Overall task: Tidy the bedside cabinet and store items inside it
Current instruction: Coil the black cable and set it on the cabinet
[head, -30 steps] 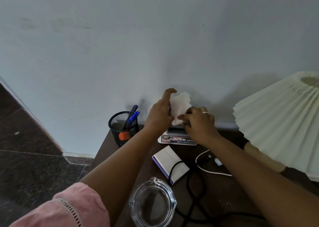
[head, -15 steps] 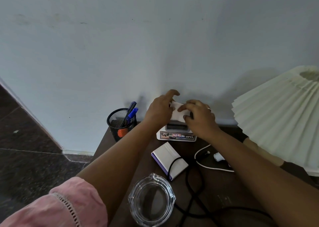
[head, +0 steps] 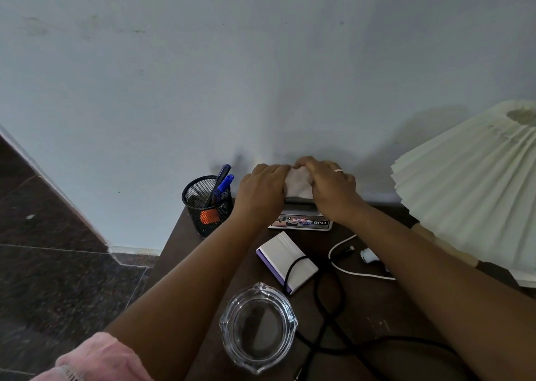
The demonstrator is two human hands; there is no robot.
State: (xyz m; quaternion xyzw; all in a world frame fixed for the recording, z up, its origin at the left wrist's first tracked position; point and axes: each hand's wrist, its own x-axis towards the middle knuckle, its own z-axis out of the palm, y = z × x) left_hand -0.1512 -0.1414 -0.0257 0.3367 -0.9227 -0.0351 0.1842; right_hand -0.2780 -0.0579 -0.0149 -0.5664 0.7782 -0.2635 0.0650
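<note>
My left hand (head: 261, 190) and right hand (head: 332, 190) meet at 12 o'clock on the tabletop (head: 377, 308), by the wall. Both sets of fingers curl over a white tissue (head: 298, 185), pinching it between them on top of the tissue box (head: 301, 223). A pen cup (head: 207, 209) stands at 9 o'clock of the box.

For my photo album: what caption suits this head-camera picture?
Left hand and right hand hold a white tissue down on its box on the bedside cabinet, between pen pot and lamp.
</note>
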